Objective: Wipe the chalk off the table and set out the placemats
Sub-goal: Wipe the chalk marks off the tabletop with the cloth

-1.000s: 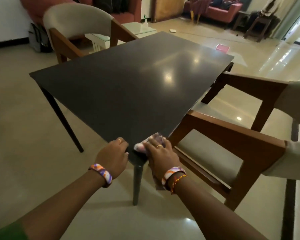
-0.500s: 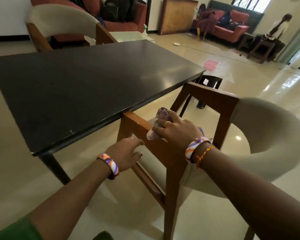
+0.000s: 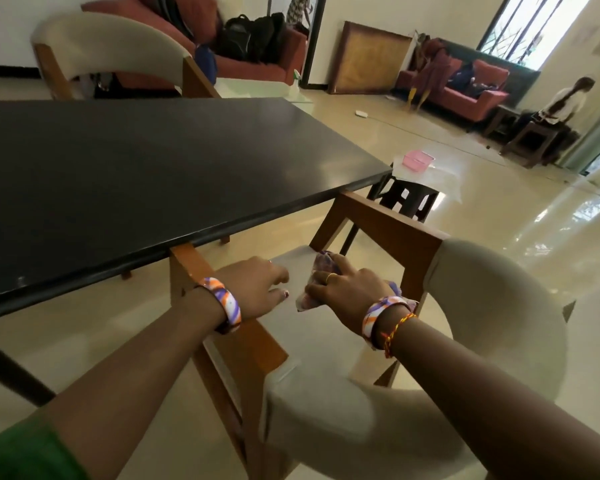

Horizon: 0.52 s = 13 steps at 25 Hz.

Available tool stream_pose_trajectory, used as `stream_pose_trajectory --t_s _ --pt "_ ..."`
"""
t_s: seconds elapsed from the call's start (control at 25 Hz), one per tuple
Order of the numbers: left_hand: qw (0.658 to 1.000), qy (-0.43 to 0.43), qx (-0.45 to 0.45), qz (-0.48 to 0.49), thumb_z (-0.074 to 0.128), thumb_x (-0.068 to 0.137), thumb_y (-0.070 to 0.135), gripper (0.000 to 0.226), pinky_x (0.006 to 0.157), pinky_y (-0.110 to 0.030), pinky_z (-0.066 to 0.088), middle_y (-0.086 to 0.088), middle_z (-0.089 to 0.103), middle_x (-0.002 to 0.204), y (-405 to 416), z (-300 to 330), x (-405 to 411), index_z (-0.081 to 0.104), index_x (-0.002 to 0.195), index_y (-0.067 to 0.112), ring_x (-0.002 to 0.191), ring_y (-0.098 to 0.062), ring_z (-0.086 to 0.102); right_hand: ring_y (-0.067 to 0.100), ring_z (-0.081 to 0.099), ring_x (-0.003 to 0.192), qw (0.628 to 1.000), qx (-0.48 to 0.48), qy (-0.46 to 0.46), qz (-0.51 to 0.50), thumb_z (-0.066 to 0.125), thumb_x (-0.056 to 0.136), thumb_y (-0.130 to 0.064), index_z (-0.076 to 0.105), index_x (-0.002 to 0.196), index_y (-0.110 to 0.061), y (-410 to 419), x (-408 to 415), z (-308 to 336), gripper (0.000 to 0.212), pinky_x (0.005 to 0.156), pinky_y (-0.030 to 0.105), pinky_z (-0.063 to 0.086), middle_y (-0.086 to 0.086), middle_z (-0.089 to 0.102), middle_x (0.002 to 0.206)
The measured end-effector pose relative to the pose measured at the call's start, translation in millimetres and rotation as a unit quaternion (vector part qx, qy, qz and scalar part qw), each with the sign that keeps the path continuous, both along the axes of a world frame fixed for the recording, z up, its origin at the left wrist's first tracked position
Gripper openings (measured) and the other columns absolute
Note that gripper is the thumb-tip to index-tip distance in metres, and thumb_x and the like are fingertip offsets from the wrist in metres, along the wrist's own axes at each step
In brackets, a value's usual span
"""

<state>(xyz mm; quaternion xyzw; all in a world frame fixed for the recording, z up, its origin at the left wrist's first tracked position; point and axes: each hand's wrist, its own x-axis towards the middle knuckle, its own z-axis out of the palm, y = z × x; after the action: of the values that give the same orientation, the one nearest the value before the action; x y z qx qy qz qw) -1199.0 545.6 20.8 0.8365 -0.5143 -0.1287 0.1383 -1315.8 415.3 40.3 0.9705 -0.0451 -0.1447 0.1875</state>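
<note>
Beside the bench, head view: a person leans over a wooden chair [image 3: 378, 216] pushed up to the dark bench [image 3: 136, 174].
Right hand [image 3: 343, 292]: fingers curled round a crumpled cloth [image 3: 321, 268], held over the chair seat, just off the bench edge.
Left hand [image 3: 253, 285]: loosely curled, holding nothing, over the chair's near arm beside the cloth.
Wrists: striped bands on both.
Floor beyond: pink tray [image 3: 418, 161], dark stool [image 3: 406, 199].
Far side: second chair [image 3: 111, 53].
</note>
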Motion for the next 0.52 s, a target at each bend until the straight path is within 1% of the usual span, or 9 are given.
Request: stream_pose_trajectory --t_s 0.08,0.16,0.24,0.4,0.52 --pt "0.999 0.018 0.031 -0.014 0.041 0.097 0.035 0.04 0.089 -0.021 0.046 -0.003 0.053 0.13 -30 4 -9 0.046 0.133 0.019 0.109 -0.016 0.055 0.034 0.017 0.142 1.0 0.022 0.004 -0.008 0.05 0.097 -0.023 0.038 0.141 -0.025 -35 -10 1 0.046 0.087 0.036 0.048 0.006 0.034 0.149" --pt "0.998 0.023 0.059 -0.013 0.042 0.097 0.035 0.04 0.089 -0.02 0.044 -0.003 0.053 0.13 -58 5 -18 0.046 0.133 0.019 0.11 -0.015 0.054 0.032 0.019 0.141 1.0 0.027 0.002 0.001 0.049 0.097 -0.024 0.038 0.141 -0.025 -73 -19 2 0.046 0.085 0.035 0.049 0.004 0.034 0.149" --pt "0.996 0.016 0.092 -0.004 0.043 0.097 0.035 0.04 0.089 -0.019 0.042 -0.002 0.052 0.131 -83 6 -25 0.046 0.133 0.019 0.111 -0.015 0.053 0.033 0.017 0.142 1.0 0.014 -0.005 0.023 0.05 0.097 -0.022 0.035 0.142 -0.025 -111 -25 2 0.048 0.084 0.034 0.049 0.003 0.032 0.15" --pt "0.986 0.008 0.157 0.055 0.043 0.097 0.036 0.042 0.089 -0.02 0.041 -0.003 0.051 0.132 -145 13 -49 0.043 0.136 0.019 0.112 -0.015 0.053 0.033 0.012 0.143 0.994 0.001 -0.034 0.102 0.048 0.098 -0.025 0.032 0.145 -0.026 -198 -33 -3 0.049 0.085 0.034 0.048 0.001 0.029 0.152" --pt "0.974 0.006 0.193 0.116 0.042 0.097 0.036 0.045 0.093 -0.024 0.042 -0.005 0.049 0.134 -189 16 -74 0.04 0.138 0.018 0.115 -0.018 0.052 0.032 0.01 0.144 0.985 0.029 -0.056 0.163 0.047 0.098 -0.028 0.033 0.144 -0.029 -251 -33 -10 0.048 0.085 0.034 0.048 0.001 0.03 0.153"
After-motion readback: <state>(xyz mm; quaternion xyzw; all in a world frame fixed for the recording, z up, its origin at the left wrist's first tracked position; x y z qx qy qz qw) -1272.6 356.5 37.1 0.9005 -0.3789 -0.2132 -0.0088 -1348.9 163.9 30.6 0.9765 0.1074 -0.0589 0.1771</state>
